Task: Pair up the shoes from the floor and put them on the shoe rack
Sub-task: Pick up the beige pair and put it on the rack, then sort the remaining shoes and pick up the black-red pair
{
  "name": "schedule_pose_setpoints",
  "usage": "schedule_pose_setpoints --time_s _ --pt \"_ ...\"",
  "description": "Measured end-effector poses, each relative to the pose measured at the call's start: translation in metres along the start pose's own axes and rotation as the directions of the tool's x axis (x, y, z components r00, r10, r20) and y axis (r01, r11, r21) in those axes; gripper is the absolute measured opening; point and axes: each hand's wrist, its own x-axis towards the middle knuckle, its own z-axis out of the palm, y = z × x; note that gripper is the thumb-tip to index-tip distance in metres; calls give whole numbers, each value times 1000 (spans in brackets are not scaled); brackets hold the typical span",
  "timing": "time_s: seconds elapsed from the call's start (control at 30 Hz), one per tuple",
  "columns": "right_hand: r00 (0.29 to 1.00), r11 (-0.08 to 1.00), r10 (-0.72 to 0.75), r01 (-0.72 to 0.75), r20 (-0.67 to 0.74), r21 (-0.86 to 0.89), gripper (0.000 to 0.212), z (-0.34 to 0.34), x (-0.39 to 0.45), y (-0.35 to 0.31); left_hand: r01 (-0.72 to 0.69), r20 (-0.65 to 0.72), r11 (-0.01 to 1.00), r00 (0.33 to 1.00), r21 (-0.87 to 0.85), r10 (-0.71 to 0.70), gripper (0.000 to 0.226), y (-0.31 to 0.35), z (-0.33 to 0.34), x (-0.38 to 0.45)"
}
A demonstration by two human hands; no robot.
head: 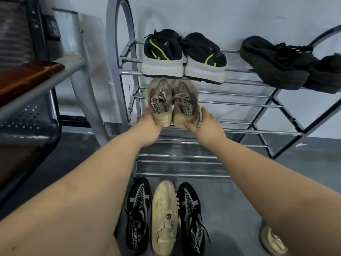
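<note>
A pair of beige sneakers sits side by side on the second shelf of the metal shoe rack (239, 103). My left hand (150, 126) grips the heel of the left beige sneaker (159, 100). My right hand (204, 124) holds the heel of the right beige sneaker (185, 102), thumb up along its side. On the top shelf stand a black pair with green stripes (181, 54) and an all-black pair (287, 65). On the floor lie two black-and-grey sneakers (137, 217) (191, 218) with a cream sneaker (164, 217) between them. Another cream sneaker (271, 239) lies at the lower right, partly behind my right arm.
A metal bench with a perforated seat (27, 117) and a brown armrest stands at the left, close to the rack's arched side frame (118, 52). The rack's lower shelves (180, 159) hold nothing. A white wall is behind; the floor is grey.
</note>
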Motion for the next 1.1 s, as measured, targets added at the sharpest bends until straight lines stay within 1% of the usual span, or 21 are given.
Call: schedule_pose_setpoints --time_s 0.1,0.17,0.2,0.27,0.33,0.4,0.47,0.63,0.8,0.9,0.97,1.1 --pt "993 969 -115 107 -21 -220 86 -1 -21 8 -35 -23 973 999 229 41 80 3 9 -9" --pt "976 915 -218 204 1 -348 84 -2 -36 19 -79 -47 922 993 380 105 83 9 17 -19" --pt "968 893 -248 237 21 -383 83 -4 -45 25 -115 -53 886 987 450 154 84 13 23 -24" --pt "965 871 -254 258 65 -419 83 -8 -61 39 -212 -17 807 964 552 265 85 22 38 -34" --pt "967 857 -235 256 103 -447 83 -13 -75 56 -322 71 734 933 597 352 84 33 56 -44" --pt "968 847 -208 248 138 -469 81 -18 -89 75 -422 172 663 896 618 409 81 45 76 -54" --pt "974 847 -156 218 165 -485 80 -24 -105 97 -489 248 610 863 623 439 79 55 95 -62" --pt "972 852 5 119 234 -510 82 -42 -139 150 -586 398 503 806 635 438 77 81 141 -77" --pt "965 855 102 40 243 -517 84 -77 -170 198 -674 501 398 733 622 460 77 112 179 -93" --pt "958 835 169 -15 230 -550 85 -99 -190 231 -711 545 382 700 590 461 78 137 204 -103" --pt "956 816 192 -29 223 -578 85 -114 -201 253 -736 570 378 676 562 467 78 155 222 -110" --pt "953 774 225 -47 205 -632 85 -148 -220 292 -780 607 337 623 527 494 77 187 259 -123"
